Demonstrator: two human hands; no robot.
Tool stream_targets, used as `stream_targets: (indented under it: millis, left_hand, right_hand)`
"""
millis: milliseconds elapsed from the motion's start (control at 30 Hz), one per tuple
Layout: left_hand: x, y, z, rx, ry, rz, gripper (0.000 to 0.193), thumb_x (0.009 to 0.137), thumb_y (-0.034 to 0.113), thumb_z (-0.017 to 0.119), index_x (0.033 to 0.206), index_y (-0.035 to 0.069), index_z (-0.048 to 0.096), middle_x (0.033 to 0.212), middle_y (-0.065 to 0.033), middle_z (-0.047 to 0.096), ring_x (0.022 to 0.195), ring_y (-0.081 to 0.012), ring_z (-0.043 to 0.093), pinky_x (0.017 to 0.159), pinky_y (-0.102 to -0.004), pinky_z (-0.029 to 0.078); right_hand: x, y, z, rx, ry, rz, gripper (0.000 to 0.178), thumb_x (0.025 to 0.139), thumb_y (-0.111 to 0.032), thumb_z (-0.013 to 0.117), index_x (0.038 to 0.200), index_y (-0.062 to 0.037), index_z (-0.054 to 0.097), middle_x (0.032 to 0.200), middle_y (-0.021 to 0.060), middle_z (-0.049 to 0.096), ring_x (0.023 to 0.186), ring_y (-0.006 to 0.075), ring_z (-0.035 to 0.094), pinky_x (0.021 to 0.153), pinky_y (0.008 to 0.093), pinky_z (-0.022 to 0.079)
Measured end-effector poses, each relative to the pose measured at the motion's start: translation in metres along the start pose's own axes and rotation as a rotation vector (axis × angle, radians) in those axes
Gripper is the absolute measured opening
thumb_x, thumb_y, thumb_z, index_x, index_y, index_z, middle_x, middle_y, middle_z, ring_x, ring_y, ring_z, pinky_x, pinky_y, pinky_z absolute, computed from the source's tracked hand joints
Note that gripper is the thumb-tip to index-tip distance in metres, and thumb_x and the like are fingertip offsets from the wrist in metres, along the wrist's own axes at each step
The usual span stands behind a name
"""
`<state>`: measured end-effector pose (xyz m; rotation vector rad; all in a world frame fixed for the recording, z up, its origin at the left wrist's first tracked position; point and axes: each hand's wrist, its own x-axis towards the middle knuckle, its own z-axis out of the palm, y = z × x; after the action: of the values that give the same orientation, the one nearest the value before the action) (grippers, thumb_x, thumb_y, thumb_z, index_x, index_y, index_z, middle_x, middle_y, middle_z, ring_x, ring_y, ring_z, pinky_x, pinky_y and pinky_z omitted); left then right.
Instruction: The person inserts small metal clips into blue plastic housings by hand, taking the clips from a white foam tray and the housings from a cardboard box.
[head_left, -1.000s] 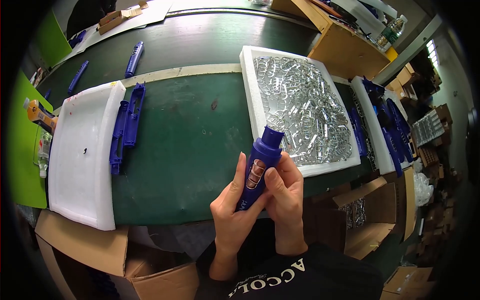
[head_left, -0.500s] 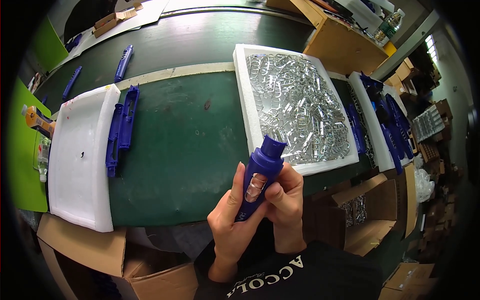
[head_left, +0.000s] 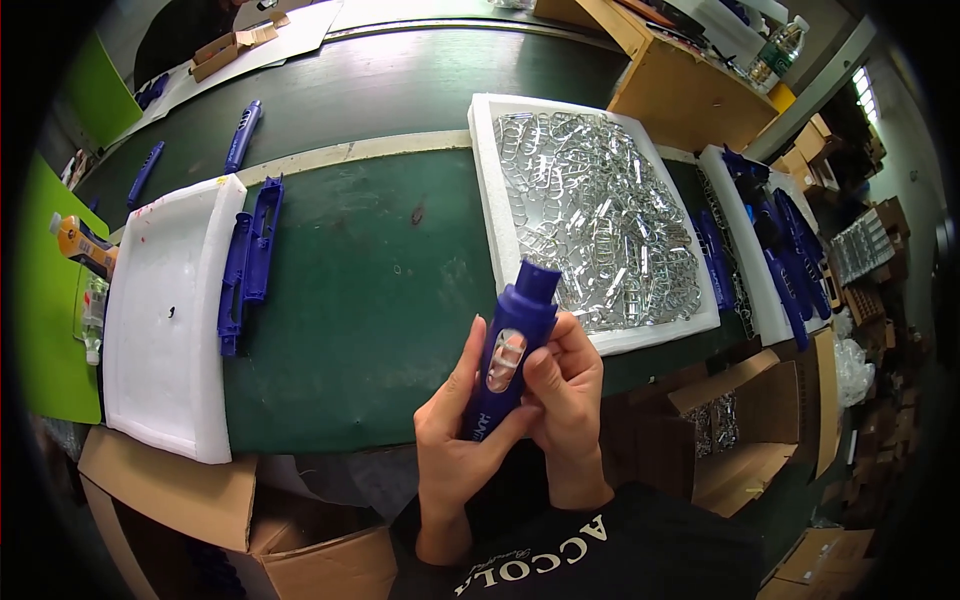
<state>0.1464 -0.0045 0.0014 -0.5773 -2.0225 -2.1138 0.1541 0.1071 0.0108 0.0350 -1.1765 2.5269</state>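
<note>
left hand (head_left: 450, 440): fingers wrapped round blue tube (head_left: 526, 316) | tube: tilted between both hands, more printed side showing than half a second ago; handling seems ongoing | right hand (head_left: 568, 392): thumb and fingers gripping its side | clip tray (head_left: 488, 190): just beyond

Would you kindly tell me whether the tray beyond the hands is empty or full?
Well filled: the tray has metal pieces across most of it.

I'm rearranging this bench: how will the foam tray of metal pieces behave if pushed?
The white foam tray would probably feel heavy, given how many metal pieces cover it. Those pieces, lying loose, may slide. Its thick rim looks stiff but likely dents.
</note>
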Motion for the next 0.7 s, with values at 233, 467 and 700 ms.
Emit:
stream_targets:
  millis: [233,467,700]
  left_hand:
    - [-0.003,0.021,-0.018,-0.529,-0.099,-0.449,0.062,0.089,0.002,0.066,0.146,-0.006,0.041,0.099,-0.0114,0.064,0.063,-0.0078,0.059,0.053,-0.0195,0.048]
    - [-0.01,0.025,-0.015,-0.393,-0.063,-0.328,0.064,0.095,0.027,0.061,0.142,-0.011,0.042,0.101,-0.0159,0.066,0.058,-0.0101,0.058,0.048,-0.0213,0.046]
    - [-0.007,0.027,-0.015,-0.428,-0.079,-0.381,0.055,0.099,0.022,0.052,0.144,-0.008,0.042,0.095,-0.0165,0.066,0.056,-0.0117,0.059,0.047,-0.0218,0.047]
  right_hand:
    - [0.003,-0.002,0.004,0.05,0.071,0.038,0.018,0.101,-0.015,0.059,0.112,-0.0013,0.053,0.097,0.0077,0.068,0.084,0.011,0.066,0.076,0.0253,0.054]
    - [0.001,0.001,0.0,0.011,0.091,0.043,0.022,0.102,-0.018,0.057,0.114,-0.0009,0.053,0.096,0.0067,0.068,0.083,0.0093,0.066,0.073,0.0228,0.054]
    - [0.002,-0.002,-0.004,-0.011,0.04,0.04,0.032,0.103,-0.021,0.055,0.125,0.0017,0.051,0.102,0.0076,0.066,0.088,0.0099,0.065,0.075,0.0243,0.053]
